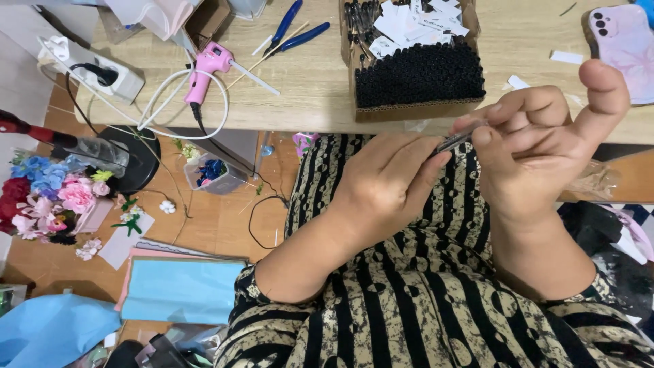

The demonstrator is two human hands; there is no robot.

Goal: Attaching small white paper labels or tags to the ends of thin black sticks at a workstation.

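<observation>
My left hand (385, 187) and my right hand (538, 140) meet over my lap, below the table edge. Between their fingertips they pinch a small thin dark stick (455, 141) with a shiny wrap on it; most of it is hidden by the fingers. My right thumb sticks up. Just beyond the hands, a cardboard box (415, 109) packed with several upright black sticks (419, 75) stands on the wooden table (320, 88), with white paper slips (415, 24) lying on top at its far side.
A pink glue gun (208, 65) with white cord, a white power strip (95, 71), blue-handled tools (293, 31) and a pink-cased phone (623, 41) lie on the table. On the floor at left: artificial flowers (48, 197), a small tub (208, 174), blue paper sheets (180, 289).
</observation>
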